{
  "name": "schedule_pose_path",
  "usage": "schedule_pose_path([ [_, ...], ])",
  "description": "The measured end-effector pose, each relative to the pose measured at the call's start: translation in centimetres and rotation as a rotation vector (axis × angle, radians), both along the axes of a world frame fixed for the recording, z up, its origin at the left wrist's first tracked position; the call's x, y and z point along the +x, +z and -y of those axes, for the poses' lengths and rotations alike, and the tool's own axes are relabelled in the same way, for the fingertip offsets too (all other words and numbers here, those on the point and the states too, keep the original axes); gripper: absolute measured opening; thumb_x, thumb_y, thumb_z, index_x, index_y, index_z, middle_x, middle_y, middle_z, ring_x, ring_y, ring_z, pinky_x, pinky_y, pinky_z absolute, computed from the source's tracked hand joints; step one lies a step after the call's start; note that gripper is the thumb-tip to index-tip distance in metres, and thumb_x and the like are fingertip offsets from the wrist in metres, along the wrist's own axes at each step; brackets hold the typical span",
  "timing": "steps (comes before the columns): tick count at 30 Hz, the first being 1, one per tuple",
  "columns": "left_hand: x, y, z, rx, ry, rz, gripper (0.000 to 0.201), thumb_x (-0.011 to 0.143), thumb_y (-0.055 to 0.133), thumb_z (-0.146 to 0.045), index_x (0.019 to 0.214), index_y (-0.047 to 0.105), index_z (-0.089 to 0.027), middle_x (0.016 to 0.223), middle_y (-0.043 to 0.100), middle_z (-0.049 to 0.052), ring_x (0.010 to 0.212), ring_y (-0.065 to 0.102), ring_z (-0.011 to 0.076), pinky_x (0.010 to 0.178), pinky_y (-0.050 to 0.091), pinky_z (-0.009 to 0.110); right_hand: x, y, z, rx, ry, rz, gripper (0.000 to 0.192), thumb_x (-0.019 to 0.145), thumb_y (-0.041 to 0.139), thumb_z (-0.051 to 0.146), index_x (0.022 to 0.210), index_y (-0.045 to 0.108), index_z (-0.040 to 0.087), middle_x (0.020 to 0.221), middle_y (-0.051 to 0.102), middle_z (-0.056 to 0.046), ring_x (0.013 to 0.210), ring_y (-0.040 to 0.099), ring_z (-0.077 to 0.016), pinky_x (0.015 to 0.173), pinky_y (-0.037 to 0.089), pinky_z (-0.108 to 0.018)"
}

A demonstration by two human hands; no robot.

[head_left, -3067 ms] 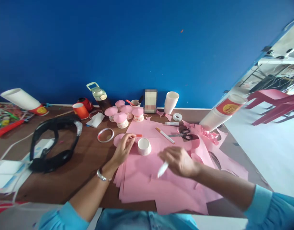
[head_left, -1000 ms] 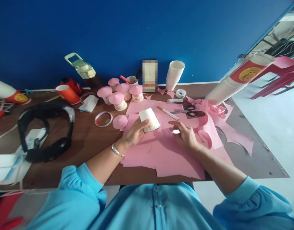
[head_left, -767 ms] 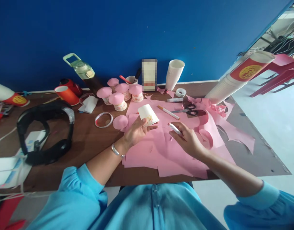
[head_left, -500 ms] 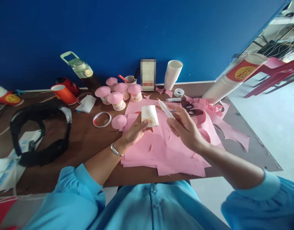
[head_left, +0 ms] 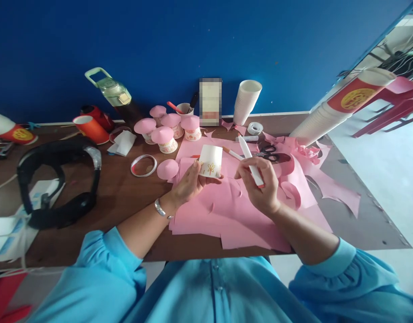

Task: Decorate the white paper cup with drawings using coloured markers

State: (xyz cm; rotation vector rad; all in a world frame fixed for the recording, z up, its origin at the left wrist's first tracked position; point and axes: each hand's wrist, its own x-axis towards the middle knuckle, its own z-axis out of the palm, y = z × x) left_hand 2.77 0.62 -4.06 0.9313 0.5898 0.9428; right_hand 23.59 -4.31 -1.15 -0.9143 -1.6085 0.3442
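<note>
My left hand holds an upside-down white paper cup with a yellow drawing on its side, lifted above the pink paper sheets. My right hand grips a white marker, held upright just right of the cup, not touching it. A second marker lies on the pink paper behind the cup, and black scissors lie to its right. A loose pink paper dome rests left of the cup.
Several pink-capped cups stand at the back, with a white cup stack, a tape roll, a pen cup and a bottle. A black headset and a ring lie left. Another cup stack leans at right.
My left hand picked the cup off the paper and turned it upright-inverted in the air. My right hand lifted the white marker from the paper and raised it beside the cup.
</note>
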Motion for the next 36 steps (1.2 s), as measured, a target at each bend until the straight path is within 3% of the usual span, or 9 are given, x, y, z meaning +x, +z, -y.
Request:
schedule_pose_path([
  [4, 0.1, 0.0, 0.2, 0.023, -0.049, 0.001, 0.076, 0.082, 0.068, -0.084, 0.114, 0.072, -0.016, 0.112, 0.081, 0.014, 0.111, 0.079, 0.0328, 0.093, 0.067, 0.047, 0.5, -0.5, 0.0, 0.131, 0.029, 0.197, 0.019, 0.107, 0.051, 0.017, 0.123, 0.053, 0.027, 0.098, 0.07, -0.004, 0.085, 0.071, -0.0205, 0.076, 0.06, -0.039],
  [10, 0.2, 0.3, 0.4, 0.069, -0.062, -0.001, 0.064, 0.09, 0.066, -0.077, 0.118, 0.073, -0.02, 0.119, 0.08, 0.012, 0.119, 0.075, 0.0321, 0.098, 0.065, 0.049, 0.1, -0.8, 0.0, 0.215, -0.034, 0.415, 0.031, 0.103, 0.07, 0.03, 0.128, 0.053, 0.024, 0.097, 0.071, -0.005, 0.08, 0.068, -0.0203, 0.066, 0.056, -0.033],
  [16, 0.0, 0.8, 0.6, 0.097, -0.165, 0.057, 0.042, 0.093, 0.078, -0.05, 0.127, 0.071, -0.026, 0.121, 0.077, 0.008, 0.115, 0.074, 0.0287, 0.1, 0.06, 0.047, -0.1, -1.1, -0.6, 0.238, -0.068, 0.416, 0.025, 0.101, 0.066, 0.015, 0.122, 0.056, 0.025, 0.091, 0.071, -0.002, 0.075, 0.069, -0.0179, 0.062, 0.054, -0.029],
  [23, -0.4, 0.5, 0.5, 0.127, -0.214, 0.04, 0.052, 0.083, 0.089, -0.04, 0.129, 0.069, -0.026, 0.123, 0.076, 0.009, 0.12, 0.07, 0.0326, 0.109, 0.053, 0.056, -0.1, -0.8, -0.8, 0.245, -0.027, 0.378, 0.028, 0.099, 0.065, 0.01, 0.121, 0.057, 0.026, 0.095, 0.073, -0.003, 0.08, 0.072, -0.0187, 0.066, 0.059, -0.03],
  [28, -0.6, 0.5, 0.4, 0.101, -0.184, 0.028, 0.05, 0.086, 0.086, -0.034, 0.132, 0.068, -0.027, 0.12, 0.074, 0.007, 0.116, 0.07, 0.0272, 0.111, 0.052, 0.051, 0.4, -0.5, -0.5, 0.231, 0.054, 0.273, 0.024, 0.099, 0.064, 0.01, 0.118, 0.061, 0.024, 0.089, 0.074, -0.001, 0.073, 0.071, -0.017, 0.063, 0.057, -0.029],
  [33, -0.7, 0.1, 0.0, 0.077, -0.131, -0.069, 0.063, 0.081, 0.09, -0.029, 0.139, 0.065, -0.033, 0.116, 0.071, 0.003, 0.111, 0.067, 0.0234, 0.103, 0.054, 0.043, 0.9, 0.8, 0.2, 0.14, 0.108, 0.063, 0.031, 0.11, 0.049, 0.022, 0.138, 0.062, 0.026, 0.083, 0.07, 0.001, 0.064, 0.069, -0.0157, 0.065, 0.059, -0.033],
  [36, -0.7, -0.2, -0.1, 0.09, -0.116, -0.101, 0.064, 0.082, 0.09, -0.027, 0.14, 0.064, -0.033, 0.123, 0.069, 0.004, 0.118, 0.063, 0.0256, 0.105, 0.052, 0.044, 1.0, 1.8, 0.2, 0.182, 0.087, 0.079, 0.031, 0.112, 0.048, 0.039, 0.134, 0.066, 0.026, 0.089, 0.073, -0.004, 0.073, 0.072, -0.0197, 0.07, 0.061, -0.039],
])
